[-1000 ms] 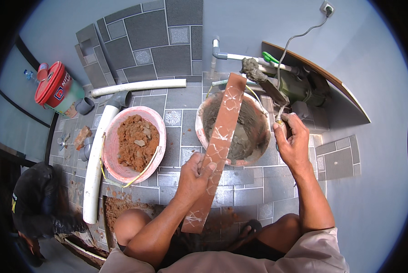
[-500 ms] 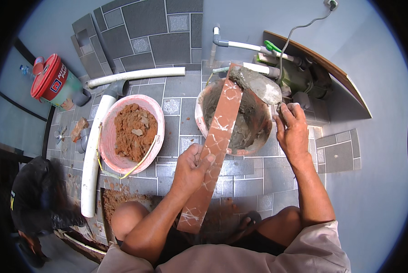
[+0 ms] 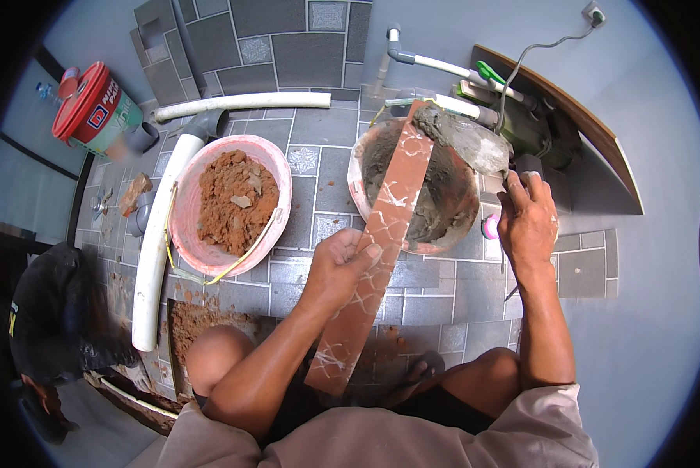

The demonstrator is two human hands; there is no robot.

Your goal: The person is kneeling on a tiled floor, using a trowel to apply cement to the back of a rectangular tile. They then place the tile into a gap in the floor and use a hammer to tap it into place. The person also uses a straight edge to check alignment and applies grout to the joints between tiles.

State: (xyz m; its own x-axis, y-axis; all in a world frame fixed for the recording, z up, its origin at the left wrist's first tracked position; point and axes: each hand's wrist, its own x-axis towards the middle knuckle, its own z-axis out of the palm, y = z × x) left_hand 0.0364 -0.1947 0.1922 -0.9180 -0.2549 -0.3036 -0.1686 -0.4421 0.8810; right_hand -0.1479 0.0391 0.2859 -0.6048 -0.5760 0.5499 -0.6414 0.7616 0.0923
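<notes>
My left hand (image 3: 340,269) is closed on the edge of a long, narrow tile strip (image 3: 377,253), its reddish-brown back face up with whitish lines. The strip slants away from me, its far end over a bucket (image 3: 359,181) of wet grey mortar (image 3: 435,204). In my right hand (image 3: 528,217) is a trowel (image 3: 490,154), its blade coated in grey mortar. The blade's tip meets the strip's far end, with a lump of mortar there. The trowel's handle is mostly hidden by my fingers.
At left stands a pink bucket (image 3: 286,191) of reddish soil, beside a white pipe (image 3: 156,257). A person in dark clothes (image 3: 49,312) crouches at far left, near a dug trench (image 3: 135,405). A pump (image 3: 521,132) and a leaning board (image 3: 599,148) are at right.
My right hand has moved slightly right, and the trowel blade lies a little farther across the strip's side. A small pink round thing now shows beside that hand. The whole view has shifted.
</notes>
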